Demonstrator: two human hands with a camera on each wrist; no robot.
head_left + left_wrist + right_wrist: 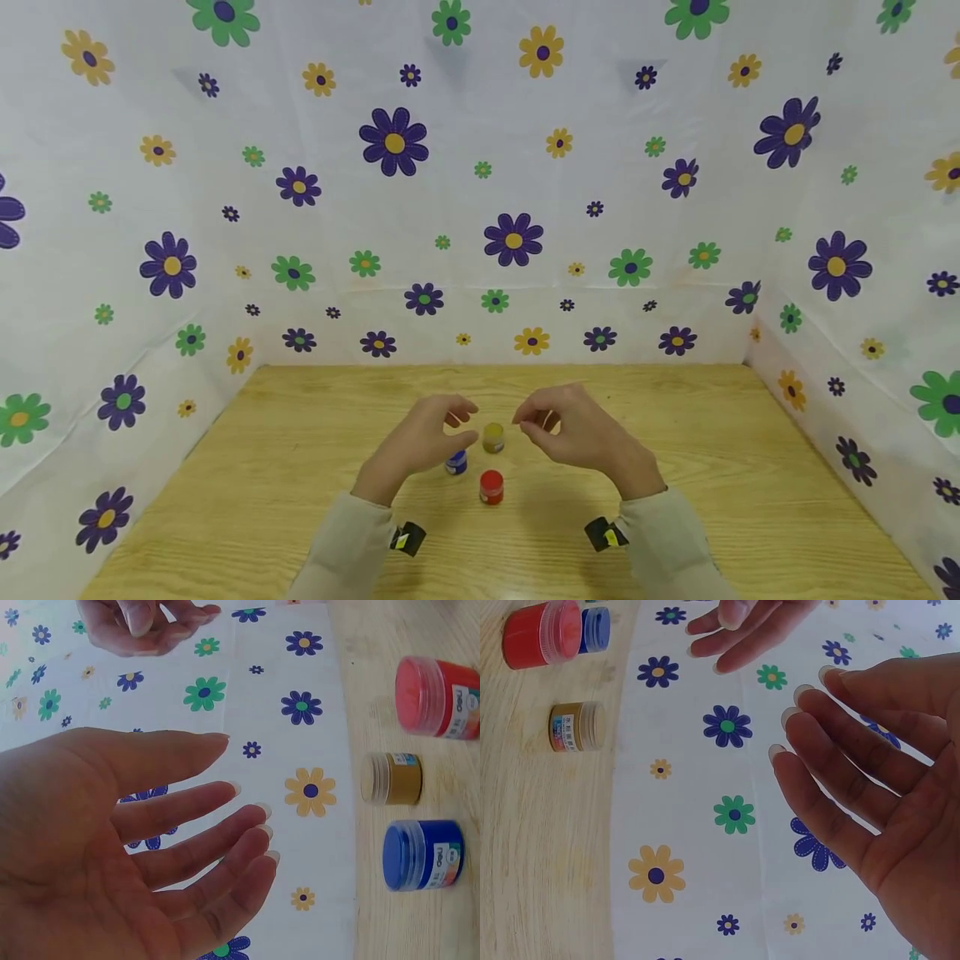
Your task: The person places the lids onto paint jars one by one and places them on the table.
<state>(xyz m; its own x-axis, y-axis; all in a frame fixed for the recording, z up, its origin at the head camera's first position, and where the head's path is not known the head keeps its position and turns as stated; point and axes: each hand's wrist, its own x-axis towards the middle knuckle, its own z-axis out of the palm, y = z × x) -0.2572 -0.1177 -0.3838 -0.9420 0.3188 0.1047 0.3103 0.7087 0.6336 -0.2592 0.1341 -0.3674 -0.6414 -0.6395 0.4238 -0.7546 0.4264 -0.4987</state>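
Note:
Three small paint jars with lids stand upright on the table: a red jar (492, 487) nearest the body, a blue jar (457, 463) to the left, and a yellow-ochre jar (493, 437) farthest back. My left hand (423, 437) hovers above the blue jar, overlapping it in the head view, with thumb and fingers apart and loosely bent. Across from it, my right hand (573, 429) hangs in the air to the right of the ochre jar, fingers relaxed. Neither hand holds anything; both palms show bare in the left wrist view and the right wrist view.
The wooden table (300, 500) has a light grain. White cloth (480, 100) printed with purple, green and orange flowers walls it in at the back and on both sides. Black straps with cameras (408, 538) sit at the sleeve cuffs.

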